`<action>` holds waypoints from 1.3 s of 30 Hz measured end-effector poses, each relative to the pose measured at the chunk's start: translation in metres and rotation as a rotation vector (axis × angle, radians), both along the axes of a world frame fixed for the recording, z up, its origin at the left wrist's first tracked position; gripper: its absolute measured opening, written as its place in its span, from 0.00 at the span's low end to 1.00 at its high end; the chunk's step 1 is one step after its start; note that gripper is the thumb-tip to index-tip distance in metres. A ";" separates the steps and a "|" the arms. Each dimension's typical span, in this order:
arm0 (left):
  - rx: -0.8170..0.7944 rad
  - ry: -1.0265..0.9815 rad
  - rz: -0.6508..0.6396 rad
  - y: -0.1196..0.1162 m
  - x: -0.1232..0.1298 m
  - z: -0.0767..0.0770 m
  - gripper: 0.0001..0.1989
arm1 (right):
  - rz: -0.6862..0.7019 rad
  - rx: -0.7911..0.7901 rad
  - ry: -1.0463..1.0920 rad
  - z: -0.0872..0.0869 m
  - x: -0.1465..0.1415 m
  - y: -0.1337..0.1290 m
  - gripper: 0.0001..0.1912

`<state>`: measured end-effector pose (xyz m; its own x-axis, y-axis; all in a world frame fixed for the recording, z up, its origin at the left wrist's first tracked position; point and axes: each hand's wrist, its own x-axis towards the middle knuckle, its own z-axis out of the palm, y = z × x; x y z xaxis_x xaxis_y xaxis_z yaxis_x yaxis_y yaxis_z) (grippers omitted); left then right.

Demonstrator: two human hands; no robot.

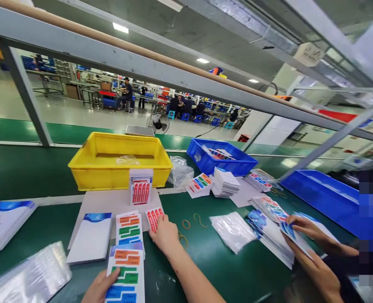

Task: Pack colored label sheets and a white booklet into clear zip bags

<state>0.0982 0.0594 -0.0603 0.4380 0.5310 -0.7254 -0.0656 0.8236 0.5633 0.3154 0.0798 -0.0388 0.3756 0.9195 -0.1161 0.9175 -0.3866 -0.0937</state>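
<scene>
My left hand (pixel 102 284) holds a sheet of orange, green and blue labels (pixel 126 273), thumb on top. Beyond it lies a stack of similar sheets (pixel 128 229). My right hand (pixel 166 233) has its fingers on a small red-and-white label sheet (pixel 154 218) on the table; its fingertips are partly hidden. More red labels (pixel 141 191) stand upright against the yellow bin (pixel 120 179). A stack of white booklets with a blue top edge (pixel 90 240) lies left of the label sheets.
Plastic bags (pixel 31 275) lie front left, others (pixel 233 231) right of centre. Rubber bands (pixel 185 224) lie beside my right hand. A blue bin (pixel 220 162) stands behind paper stacks (pixel 224 183). At right, another person's hands (pixel 312 248) hold papers.
</scene>
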 end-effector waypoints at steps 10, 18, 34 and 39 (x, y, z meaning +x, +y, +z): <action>0.008 -0.074 0.011 -0.003 0.001 0.020 0.24 | 0.033 -0.010 0.012 0.003 0.007 -0.001 0.19; -0.011 -0.095 0.016 -0.004 -0.001 0.006 0.23 | 0.024 0.000 0.017 -0.001 0.013 -0.005 0.18; 0.029 -0.135 0.042 -0.006 0.002 0.012 0.24 | -0.126 0.184 0.206 -0.008 0.049 -0.011 0.34; 0.050 -0.181 0.066 -0.008 0.002 0.006 0.22 | -0.147 0.282 0.431 0.003 0.060 -0.017 0.17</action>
<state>0.0998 0.0510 -0.0540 0.5217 0.5965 -0.6099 -0.2224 0.7853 0.5778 0.3752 0.0632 -0.0358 0.4752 0.8788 -0.0445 0.7110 -0.4132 -0.5690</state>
